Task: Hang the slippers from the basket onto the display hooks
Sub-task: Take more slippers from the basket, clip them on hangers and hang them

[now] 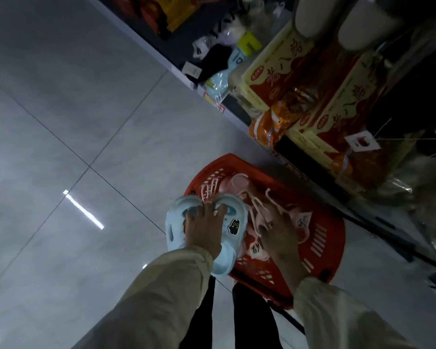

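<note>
Blue slippers [238,214], a pair with a black cat patch, sat in my left hand [204,227]. Its fingers curled over the far ends of both and gripped them together. The pair hung above the left rim of the red basket [324,239], partly out over the grey floor [86,102].

My right hand [278,234] was down inside the basket, fingers spread fairly wide among pink slippers [239,183] and white hangers [271,197]. The fingertips touched that tangle. I could not tell whether they pinched a hanger or only rested on it, as the dim picture blurred them.

The basket stood on the floor near my legs, just beside the foot of a shelf [239,119] running along the right. On that shelf lay red and yellow boxes [285,74] with orange packets [264,129] in front of them. Beige slippers [310,18] hung at the far right, above the boxes. A white tag [362,142] sat on thin wires to the right of the basket. Farther along the shelf were bagged goods, too dark to name.
</note>
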Motion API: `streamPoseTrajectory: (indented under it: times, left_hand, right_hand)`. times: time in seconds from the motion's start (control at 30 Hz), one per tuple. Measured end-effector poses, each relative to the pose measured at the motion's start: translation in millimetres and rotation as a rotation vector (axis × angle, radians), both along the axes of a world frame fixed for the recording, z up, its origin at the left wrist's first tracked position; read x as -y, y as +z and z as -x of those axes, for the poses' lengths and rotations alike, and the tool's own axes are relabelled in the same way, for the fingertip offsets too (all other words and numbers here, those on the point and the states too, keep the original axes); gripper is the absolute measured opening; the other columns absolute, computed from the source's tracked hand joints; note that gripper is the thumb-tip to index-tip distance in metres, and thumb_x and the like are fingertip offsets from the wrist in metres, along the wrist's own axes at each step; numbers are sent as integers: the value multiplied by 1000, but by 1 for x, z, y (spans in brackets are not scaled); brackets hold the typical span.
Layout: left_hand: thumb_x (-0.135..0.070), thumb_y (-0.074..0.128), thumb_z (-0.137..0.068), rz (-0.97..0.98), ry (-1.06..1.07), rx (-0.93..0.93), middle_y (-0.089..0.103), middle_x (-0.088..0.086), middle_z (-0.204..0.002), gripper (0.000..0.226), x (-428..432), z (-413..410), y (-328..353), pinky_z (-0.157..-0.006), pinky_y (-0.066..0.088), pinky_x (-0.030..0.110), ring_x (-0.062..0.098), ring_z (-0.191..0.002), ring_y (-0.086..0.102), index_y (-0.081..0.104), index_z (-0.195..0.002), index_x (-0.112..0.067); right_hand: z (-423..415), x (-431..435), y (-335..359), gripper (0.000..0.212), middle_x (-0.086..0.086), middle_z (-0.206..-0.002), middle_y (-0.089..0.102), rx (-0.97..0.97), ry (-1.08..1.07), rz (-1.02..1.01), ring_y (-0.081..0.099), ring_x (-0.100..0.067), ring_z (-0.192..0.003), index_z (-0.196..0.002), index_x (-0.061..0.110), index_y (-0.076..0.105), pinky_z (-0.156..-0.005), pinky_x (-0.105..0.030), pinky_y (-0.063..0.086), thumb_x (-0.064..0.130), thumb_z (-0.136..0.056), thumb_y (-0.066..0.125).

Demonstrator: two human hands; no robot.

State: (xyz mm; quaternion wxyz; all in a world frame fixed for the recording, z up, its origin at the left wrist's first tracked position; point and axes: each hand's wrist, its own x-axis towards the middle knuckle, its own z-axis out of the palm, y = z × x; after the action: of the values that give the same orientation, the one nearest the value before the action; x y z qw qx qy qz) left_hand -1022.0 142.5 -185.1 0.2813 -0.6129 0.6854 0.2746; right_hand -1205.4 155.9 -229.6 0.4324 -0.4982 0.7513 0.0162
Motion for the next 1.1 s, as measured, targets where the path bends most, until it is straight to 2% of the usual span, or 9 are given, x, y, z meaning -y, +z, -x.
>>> streamPoseTrajectory:
  times: [0.1,0.2,0.37,0.5,0.67,0.77,0.87,1.0,1.1]
  left_hand:
    - [-12,68,-76,31,38,-4,34,12,-142,80,-2,0,27,-102,35,49,35,-125,43,26,-142,-25]
    - [-12,65,-74,56,72,-14,28,12,-142,80,-3,0,58,-102,37,47,35,-129,39,26,-142,-26]
    - [-18,66,-73,169,109,-95,14,11,-149,76,5,4,121,-103,39,46,36,-133,33,33,-141,-28]
    - [-31,70,-71,234,92,-133,14,7,-148,74,11,4,186,-99,39,43,34,-128,38,40,-138,-26]
    - [-42,69,-71,329,0,-135,20,2,-144,73,29,11,280,-96,38,43,32,-119,43,44,-138,-27]
    - [-45,66,-74,373,-31,-146,30,-1,-143,69,39,20,334,-94,39,42,31,-115,47,46,-138,-28]
    - [-47,64,-76,415,-66,-173,36,-2,-140,68,49,33,384,-94,38,43,30,-116,46,46,-139,-28]
    - [-43,65,-72,466,-103,-200,38,-1,-143,57,59,57,455,-96,39,45,32,-118,46,57,-126,-28]
    - [-40,61,-68,506,-141,-242,37,0,-148,53,61,76,504,-101,36,45,31,-119,45,63,-118,-22]
  right_hand:
    - [0,7,32,62,2,-124,63,91,-95,63,59,-16,-98,-132,25,58,-75,-13,32,43,-73,50]
    - [3,13,60,49,-2,-113,68,96,-150,13,55,-11,-84,-132,21,57,-63,-6,30,9,-85,61]
    - [11,18,112,54,-1,-125,65,82,-172,8,60,-25,-111,-136,25,53,-81,-24,36,16,-85,66]
    - [19,15,177,54,-2,-113,69,120,-233,24,62,-20,-97,-138,23,53,-82,-26,40,20,-87,68]
    - [27,19,285,45,4,-115,64,280,-279,99,62,-21,-110,-137,26,50,-87,-28,45,32,-94,62]
    - [29,20,361,31,25,-104,66,405,-314,229,64,-2,-106,-120,44,56,-83,-20,49,29,-94,63]
    - [33,18,424,39,37,-94,64,452,-281,317,59,20,-91,-109,49,55,-69,-2,44,15,-94,64]
    - [38,19,493,40,30,-108,60,382,-148,460,58,8,-102,-112,55,50,-82,-9,45,25,-92,67]
    - [46,13,537,39,18,-117,60,310,-73,592,58,-2,-110,-128,38,55,-88,-12,44,29,-92,67]
